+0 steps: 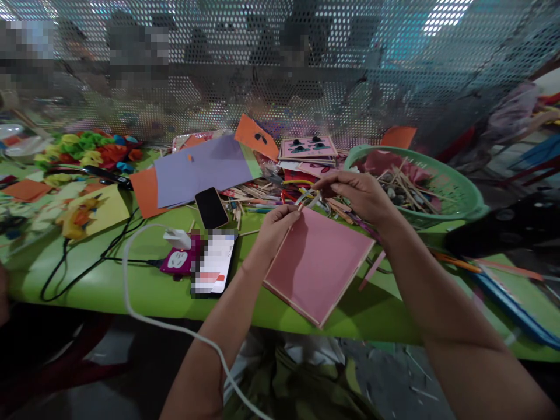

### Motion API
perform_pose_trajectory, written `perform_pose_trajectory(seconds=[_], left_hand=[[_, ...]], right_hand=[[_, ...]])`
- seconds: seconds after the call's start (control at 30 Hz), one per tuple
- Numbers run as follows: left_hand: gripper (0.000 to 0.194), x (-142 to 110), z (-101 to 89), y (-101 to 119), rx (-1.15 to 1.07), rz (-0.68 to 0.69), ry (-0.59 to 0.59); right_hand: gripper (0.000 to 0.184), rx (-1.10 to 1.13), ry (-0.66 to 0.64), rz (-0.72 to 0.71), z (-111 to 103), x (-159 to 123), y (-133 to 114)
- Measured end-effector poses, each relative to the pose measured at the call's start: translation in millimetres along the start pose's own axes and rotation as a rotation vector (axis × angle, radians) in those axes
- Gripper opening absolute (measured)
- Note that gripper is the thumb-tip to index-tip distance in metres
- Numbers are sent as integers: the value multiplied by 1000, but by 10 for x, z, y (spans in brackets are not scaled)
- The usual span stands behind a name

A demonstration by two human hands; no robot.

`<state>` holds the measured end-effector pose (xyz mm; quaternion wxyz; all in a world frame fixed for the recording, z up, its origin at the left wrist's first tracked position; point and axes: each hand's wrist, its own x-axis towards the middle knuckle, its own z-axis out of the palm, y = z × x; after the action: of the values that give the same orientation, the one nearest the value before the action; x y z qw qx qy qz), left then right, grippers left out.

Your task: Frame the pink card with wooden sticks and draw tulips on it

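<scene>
My left hand (276, 226) is closed in a pinch at the top corner of a pink square board (318, 263) that lies on the green table (140, 286). Just above it, my right hand (355, 192) is also closed, its fingers pinching a thin stick (306, 197) whose tip points toward the left hand. Both hands meet over the board's far corner, next to a heap of wooden sticks (249, 195).
A green plastic basket (455, 192) with sticks stands at the right. Purple paper (199, 169), orange sheets, printed cards (308, 149), two phones (211, 207), a white charger cable (144, 315) and colourful paper flowers (94, 149) cover the table. A perforated metal screen stands behind.
</scene>
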<state>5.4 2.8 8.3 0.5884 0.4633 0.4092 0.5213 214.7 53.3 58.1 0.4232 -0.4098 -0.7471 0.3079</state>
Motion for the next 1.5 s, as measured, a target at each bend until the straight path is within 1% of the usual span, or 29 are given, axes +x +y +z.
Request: perform_pose_trajectory(seconds=[0.07, 0.13, 0.27, 0.33, 0.4, 0.5, 0.53, 0.6, 0.7, 0.77, 0.83, 0.9, 1.0, 1.13, 1.23, 1.37, 1.5], left_hand=[[27, -14, 4, 7, -45, -28, -1], [30, -20, 5, 11, -77, -44, -6], [29, -13, -8, 3, -125, -55, -20], [27, -9, -17, -6, -138, -59, -31], [26, -6, -23, -14, -143, -57, -31], [23, 7, -24, -26, -133, -56, -18], [20, 18, -24, -32, -116, -51, -9], [12, 51, -25, -49, -37, -10, 36], [9, 116, -39, -88, 158, 70, 146], [3, 151, -50, -116, 211, 101, 189], [13, 168, -58, -138, 195, 141, 202], [19, 171, -59, -152, 173, 195, 193], [12, 166, -55, -161, 158, 241, 137], [8, 171, -53, -169, 153, 246, 69], [4, 180, -54, -181, 166, 255, 66], [10, 182, -51, -213, 193, 264, 71], [12, 174, -49, -244, 235, 314, 70]], right_hand=[[24, 62, -5, 13, -5, 3, -6], [23, 23, -10, -9, -23, 10, -8], [20, -201, -34, -188, -75, 35, 4], [16, -213, -49, -250, -81, 46, 18], [13, -152, -58, -234, -63, 50, 38], [23, -83, -39, -150, -13, 43, 64], [26, -85, -23, -141, 1, 40, 66], [28, -122, 1, -166, 14, 35, 54], [22, -233, 15, -227, 0, 24, -2], [17, -305, 22, -251, -11, 9, -46], [14, -358, 9, -271, -4, -13, -75], [13, -413, -10, -287, 26, -39, -82], [13, -495, -35, -311, 98, -81, -67], [15, -579, -59, -336, 187, -126, -50], [17, -656, -59, -350, 225, -143, -45], [18, -723, -68, -380, 253, -154, -39], [16, -760, -71, -389, 280, -171, -37]])
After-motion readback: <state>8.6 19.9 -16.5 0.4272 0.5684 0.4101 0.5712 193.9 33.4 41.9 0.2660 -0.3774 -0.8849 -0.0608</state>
